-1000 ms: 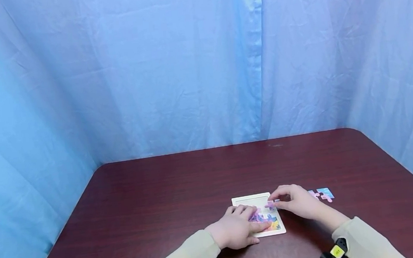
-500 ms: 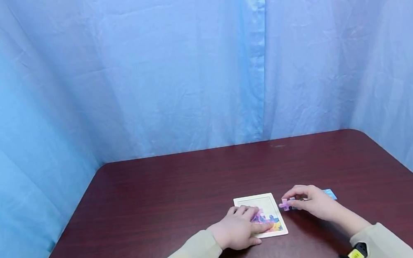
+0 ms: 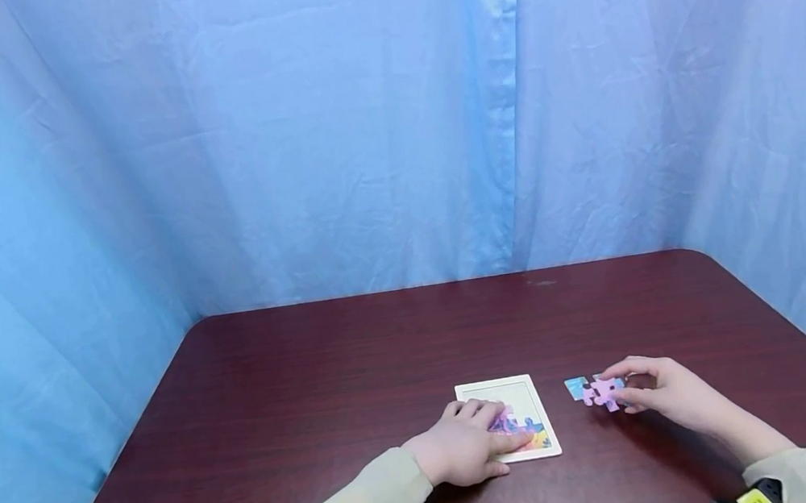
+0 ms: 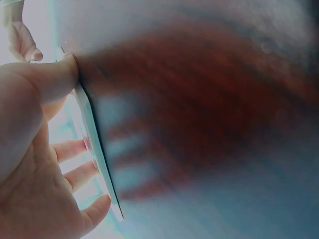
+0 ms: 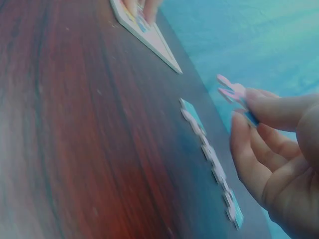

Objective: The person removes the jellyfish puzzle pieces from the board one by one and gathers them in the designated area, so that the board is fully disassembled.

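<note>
My left hand (image 3: 458, 444) rests on a small white-framed jigsaw puzzle tray (image 3: 547, 424), its fingers spread over the pink, purple and yellow pieces (image 3: 538, 438) fitted in the near part. In the left wrist view the thumb (image 4: 62, 74) lies at the tray's edge. To the right, my right hand (image 3: 667, 392) pinches a pink and blue puzzle piece (image 5: 238, 92) between thumb and fingers, raised above the table in the right wrist view. Below it lies a row of loose pink and light blue puzzle pieces (image 5: 213, 164), partly covered by the held piece in the head view.
A dark red wooden table (image 3: 314, 389) carries everything, with its far edge against light blue curtains (image 3: 333, 129). The tray's far part shows its bare pale base (image 3: 515, 393). A black wrist strap with a yellow label (image 3: 755, 499) sits at the right sleeve.
My right hand has moved right with the puzzle piece, from over the tray to above the loose pieces, uncovering a light blue one at their left. The left hand has stayed on the tray.
</note>
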### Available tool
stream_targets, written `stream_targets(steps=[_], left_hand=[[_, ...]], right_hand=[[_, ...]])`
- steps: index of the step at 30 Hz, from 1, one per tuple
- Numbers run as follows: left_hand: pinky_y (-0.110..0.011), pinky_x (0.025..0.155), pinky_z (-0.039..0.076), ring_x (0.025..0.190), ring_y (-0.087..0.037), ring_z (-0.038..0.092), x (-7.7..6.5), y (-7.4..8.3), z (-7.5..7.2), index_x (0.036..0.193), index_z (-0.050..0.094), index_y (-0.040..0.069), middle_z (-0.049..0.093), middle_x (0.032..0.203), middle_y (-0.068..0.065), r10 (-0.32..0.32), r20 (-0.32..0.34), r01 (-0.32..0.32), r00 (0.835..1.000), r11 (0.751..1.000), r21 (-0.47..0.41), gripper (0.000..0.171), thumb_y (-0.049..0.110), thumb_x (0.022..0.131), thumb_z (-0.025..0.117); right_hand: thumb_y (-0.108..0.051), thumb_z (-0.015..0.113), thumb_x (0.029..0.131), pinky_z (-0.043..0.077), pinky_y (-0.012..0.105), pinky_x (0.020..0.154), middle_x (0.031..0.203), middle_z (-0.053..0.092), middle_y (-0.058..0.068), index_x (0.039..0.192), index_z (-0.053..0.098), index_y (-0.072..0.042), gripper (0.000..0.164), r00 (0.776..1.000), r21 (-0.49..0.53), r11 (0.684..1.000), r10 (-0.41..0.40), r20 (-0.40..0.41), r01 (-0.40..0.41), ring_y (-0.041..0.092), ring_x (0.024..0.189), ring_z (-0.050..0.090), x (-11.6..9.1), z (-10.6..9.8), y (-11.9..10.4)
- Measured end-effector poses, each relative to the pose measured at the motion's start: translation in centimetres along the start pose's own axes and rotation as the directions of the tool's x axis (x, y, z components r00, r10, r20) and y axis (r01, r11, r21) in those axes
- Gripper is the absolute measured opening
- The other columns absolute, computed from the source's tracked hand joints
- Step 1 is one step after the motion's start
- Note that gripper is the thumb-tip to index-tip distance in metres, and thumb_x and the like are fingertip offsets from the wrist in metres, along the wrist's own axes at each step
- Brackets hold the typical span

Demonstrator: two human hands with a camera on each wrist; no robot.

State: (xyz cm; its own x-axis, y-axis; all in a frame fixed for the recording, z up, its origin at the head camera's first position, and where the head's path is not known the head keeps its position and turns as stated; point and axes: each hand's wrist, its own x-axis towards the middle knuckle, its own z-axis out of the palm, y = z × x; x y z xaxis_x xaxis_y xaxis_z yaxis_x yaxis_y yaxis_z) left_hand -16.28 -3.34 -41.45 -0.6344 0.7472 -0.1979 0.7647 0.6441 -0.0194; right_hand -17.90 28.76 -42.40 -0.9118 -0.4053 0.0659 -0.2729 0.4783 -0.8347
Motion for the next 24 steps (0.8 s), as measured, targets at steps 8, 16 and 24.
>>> stream_targets(steps=[8,16,24], left_hand=[[-0.037,0.1,0.032,0.133,-0.016,0.033,0.0,0.0,-0.2,0.141,0.034,0.052,0.034,0.147,0.004,0.002,0.002,-0.002,1.0,1.0,0.006,0.052,0.047,0.093,0.053],[-0.037,0.1,0.032,0.134,-0.017,0.032,0.0,-0.1,-0.2,0.141,0.033,0.051,0.033,0.148,0.004,0.005,0.011,-0.005,1.0,1.0,0.007,0.052,0.047,0.093,0.052],[-0.036,0.101,0.032,0.134,-0.016,0.032,0.0,0.0,-0.2,0.141,0.033,0.052,0.033,0.149,0.005,-0.002,0.013,0.002,1.0,1.0,0.005,0.051,0.047,0.093,0.051]], right_hand=[[-0.009,0.064,0.089,0.054,0.03,0.061,0.079,0.067,-0.006,0.107,0.062,0.006,0.024,0.998,0.01,0.998,0.063,-0.018,-0.063,0.013,0.066,0.065,-1.5,-1.9,0.8],[-0.008,0.064,0.088,0.053,0.029,0.059,0.076,0.067,-0.006,0.105,0.065,0.001,0.019,0.993,-0.004,0.994,0.113,-0.038,-0.113,0.013,0.063,0.064,-2.7,-3.2,2.1],[-0.018,0.073,0.082,0.049,0.024,0.059,0.081,0.062,-0.002,0.103,0.065,0.006,0.033,0.956,-0.139,0.951,0.258,-0.142,-0.278,0.003,0.066,0.059,-3.0,-3.3,2.6]])
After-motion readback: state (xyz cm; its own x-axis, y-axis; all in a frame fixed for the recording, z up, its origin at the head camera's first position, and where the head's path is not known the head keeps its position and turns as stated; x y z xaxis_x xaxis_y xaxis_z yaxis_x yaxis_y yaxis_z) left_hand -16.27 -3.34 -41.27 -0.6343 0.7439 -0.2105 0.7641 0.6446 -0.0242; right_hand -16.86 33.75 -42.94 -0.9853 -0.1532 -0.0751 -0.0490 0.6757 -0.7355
